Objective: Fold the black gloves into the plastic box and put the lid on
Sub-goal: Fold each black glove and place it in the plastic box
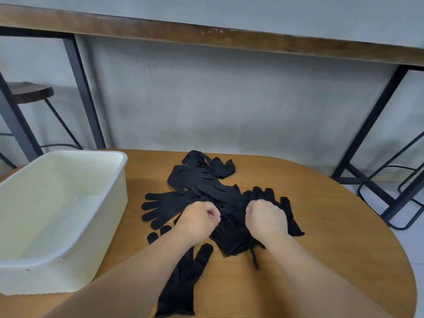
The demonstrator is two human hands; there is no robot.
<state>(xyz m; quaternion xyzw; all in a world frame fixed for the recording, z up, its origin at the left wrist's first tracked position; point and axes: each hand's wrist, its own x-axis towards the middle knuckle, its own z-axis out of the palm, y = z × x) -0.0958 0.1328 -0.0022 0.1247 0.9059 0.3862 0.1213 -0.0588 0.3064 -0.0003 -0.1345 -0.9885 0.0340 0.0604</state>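
Several black gloves point(202, 180) lie in a loose pile on the round wooden table point(321, 226). One more glove point(183, 283) lies flat near the front edge, between my forearms. My left hand point(198, 220) and my right hand point(266, 219) sit side by side over the middle of the pile, both with fingers curled into the black fabric of a glove point(231, 235) beneath them. The cream plastic box point(68, 226) stands open on the left of the table, with nothing inside. No lid is in view.
Behind the table is a grey wall with a long wooden counter point(206, 35) on black metal legs. A dark stool point(29, 90) stands at the far left. Black metal stool frames point(390, 191) stand on the floor at the right.
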